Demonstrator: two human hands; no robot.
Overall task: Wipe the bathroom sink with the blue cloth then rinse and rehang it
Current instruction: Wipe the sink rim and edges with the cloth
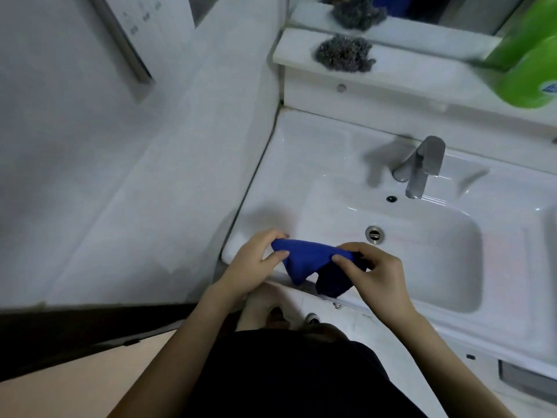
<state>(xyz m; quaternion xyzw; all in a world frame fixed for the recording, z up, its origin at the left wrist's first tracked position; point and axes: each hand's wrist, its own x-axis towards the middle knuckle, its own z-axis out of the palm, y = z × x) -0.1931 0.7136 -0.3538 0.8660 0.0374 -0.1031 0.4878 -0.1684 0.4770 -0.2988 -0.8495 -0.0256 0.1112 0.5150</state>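
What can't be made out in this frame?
- Head view: the green bottle is cut by the right edge, label unreadable.
- The hands cover parts of the blue cloth.
- No hanging place in view.
- Too blurred to tell whether the sink is wet.

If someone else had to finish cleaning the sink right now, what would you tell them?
Left hand: grip pinching one end of the blue cloth.
Right hand: grip pinching the other end.
The cloth hangs bunched between both hands, over the front left edge of the sink.
The faucet shows no running water.
How much wiping is done: cannot tell.
Left: finish wiping, rinse the cloth, rehang it.
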